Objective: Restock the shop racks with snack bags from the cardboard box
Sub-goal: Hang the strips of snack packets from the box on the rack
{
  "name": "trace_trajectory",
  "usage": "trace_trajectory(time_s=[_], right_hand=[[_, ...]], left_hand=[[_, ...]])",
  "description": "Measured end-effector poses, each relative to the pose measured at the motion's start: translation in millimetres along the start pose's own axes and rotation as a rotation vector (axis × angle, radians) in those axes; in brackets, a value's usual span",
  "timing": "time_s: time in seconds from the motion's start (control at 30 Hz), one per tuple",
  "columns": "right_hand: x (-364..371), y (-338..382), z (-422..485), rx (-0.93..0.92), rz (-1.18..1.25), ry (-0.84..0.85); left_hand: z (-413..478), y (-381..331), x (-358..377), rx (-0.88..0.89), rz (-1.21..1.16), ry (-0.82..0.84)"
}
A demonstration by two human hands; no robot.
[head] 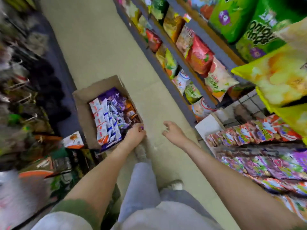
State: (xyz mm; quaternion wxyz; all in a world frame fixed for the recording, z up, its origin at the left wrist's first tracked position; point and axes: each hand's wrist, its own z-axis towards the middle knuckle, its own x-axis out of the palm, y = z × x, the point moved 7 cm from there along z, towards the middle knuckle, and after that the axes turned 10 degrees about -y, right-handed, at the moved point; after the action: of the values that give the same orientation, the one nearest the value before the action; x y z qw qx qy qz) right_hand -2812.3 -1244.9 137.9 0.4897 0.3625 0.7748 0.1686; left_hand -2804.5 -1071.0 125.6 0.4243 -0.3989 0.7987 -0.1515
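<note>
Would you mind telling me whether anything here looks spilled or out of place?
Only one thing: an orange-and-white bag lies outside the cardboard box, beside its left wall by the left rack. Blur hides whether it is dropped or shelved. Nothing looks spilled on the floor.

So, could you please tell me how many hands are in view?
2. The left hand holds the near corner of the cardboard box; the right hand hangs open above the floor.
</note>
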Motion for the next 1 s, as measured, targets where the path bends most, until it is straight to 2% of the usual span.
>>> trace_trajectory(time_s=[0.13,0.33,0.43,0.63,0.7,0.83,1.0], right_hand=[[43.2,49.7,36.6,-0.030,-0.077,0.105],[118.1,110.1,102.2,-0.037,-0.179,0.263],[160.2,113.4,136.0,-0.031,-0.218,0.341],[225.7,82.7,178.0,0.001,-0.292,0.438],[251.9,63.0,184.8,0.002,-0.326,0.489],[284.1,37.0,184.9,-0.002,-0.393,0.601],[283.0,37.3,181.1,-0.018,-0.405,0.627]], left_hand=[[30.4,48.1,-49.2,-0.144,-0.105,-0.091],[90.2,127.3,-114.8,-0.328,0.005,-0.162],[116.4,165.8,-122.6,-0.380,0.097,-0.146],[151.8,231.3,-84.6,-0.518,0.079,-0.071],[159.6,249.4,-60.8,-0.511,0.155,0.031],[157.4,272.4,-24.4,-0.378,0.536,0.292],[147.0,268.6,-10.0,-0.210,0.779,0.351]])
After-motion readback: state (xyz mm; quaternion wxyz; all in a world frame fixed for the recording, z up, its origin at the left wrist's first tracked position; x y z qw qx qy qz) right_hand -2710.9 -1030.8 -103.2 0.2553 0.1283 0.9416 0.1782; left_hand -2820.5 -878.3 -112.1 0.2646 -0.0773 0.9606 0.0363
